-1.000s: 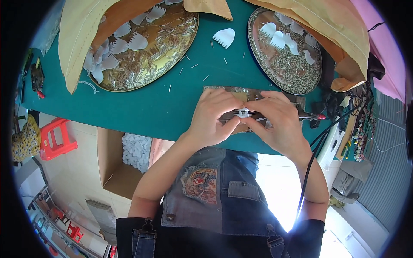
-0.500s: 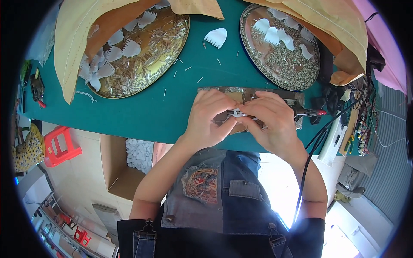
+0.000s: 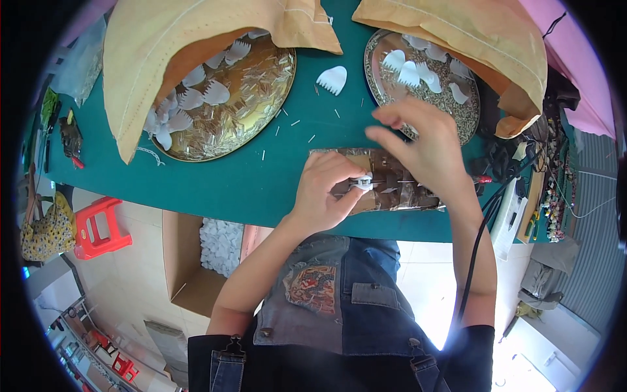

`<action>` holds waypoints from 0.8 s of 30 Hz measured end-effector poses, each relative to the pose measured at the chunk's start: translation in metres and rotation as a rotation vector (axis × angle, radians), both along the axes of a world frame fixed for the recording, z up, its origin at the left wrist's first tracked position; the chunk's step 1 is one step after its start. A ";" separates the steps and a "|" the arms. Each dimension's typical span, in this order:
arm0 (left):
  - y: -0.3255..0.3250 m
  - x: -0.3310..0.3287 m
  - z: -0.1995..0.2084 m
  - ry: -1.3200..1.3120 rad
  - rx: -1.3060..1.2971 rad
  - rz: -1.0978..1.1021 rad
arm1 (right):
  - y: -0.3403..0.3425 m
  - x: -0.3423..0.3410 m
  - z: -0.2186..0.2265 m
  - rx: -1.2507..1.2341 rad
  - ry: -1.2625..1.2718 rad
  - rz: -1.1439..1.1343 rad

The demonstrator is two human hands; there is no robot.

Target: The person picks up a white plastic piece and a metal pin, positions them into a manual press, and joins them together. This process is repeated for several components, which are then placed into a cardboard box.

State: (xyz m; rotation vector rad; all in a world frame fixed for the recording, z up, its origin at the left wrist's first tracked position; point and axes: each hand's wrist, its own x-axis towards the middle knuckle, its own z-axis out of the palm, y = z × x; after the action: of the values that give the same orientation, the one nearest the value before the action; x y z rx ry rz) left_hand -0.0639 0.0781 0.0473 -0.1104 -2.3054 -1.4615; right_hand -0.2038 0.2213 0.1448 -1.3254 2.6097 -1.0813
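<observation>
Pinched between the thumb and fingertips of my left hand [image 3: 328, 189] is a small white hair claw clip [image 3: 363, 182], with a bit of metal showing at its middle. That hand rests over a board wrapped in brown tape [image 3: 398, 189] at the table's front edge. My right hand [image 3: 421, 140] is lifted away to the right, thumb and fingers apart, with nothing visible in it. It overlaps the near rim of the right round tray [image 3: 471, 127], which holds many small metal springs and several white toothed clip halves [image 3: 409, 74].
At the left, a gold round tray [image 3: 261, 140] holds metal pins and white toothed pieces. Brown paper [image 3: 140, 78] arches over both trays. One clip half [image 3: 332, 80] and loose pins lie between them. Below stand a carton of white pieces [image 3: 220, 245] and a red stool [image 3: 101, 228]. A black cable [image 3: 471, 261] crosses my right forearm.
My right hand has let go of the claw clip and moved up and right toward the right tray. My left hand keeps the clip over the board. The whole view has shifted slightly.
</observation>
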 end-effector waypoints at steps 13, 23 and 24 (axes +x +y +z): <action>0.001 -0.002 -0.001 0.035 0.021 -0.033 | -0.088 -0.045 -0.037 0.622 -0.145 0.027; 0.000 -0.001 -0.003 0.041 0.026 -0.028 | -0.061 -0.039 -0.030 0.534 -0.181 -0.001; 0.000 -0.001 -0.003 0.055 0.026 -0.022 | -0.063 -0.038 -0.033 0.533 -0.181 -0.005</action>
State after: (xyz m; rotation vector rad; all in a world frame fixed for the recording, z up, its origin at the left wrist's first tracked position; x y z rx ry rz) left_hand -0.0654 0.0777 0.0443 -0.1664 -2.2477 -1.4803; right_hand -0.2417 0.1579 0.1121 -1.0431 2.5061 -0.4223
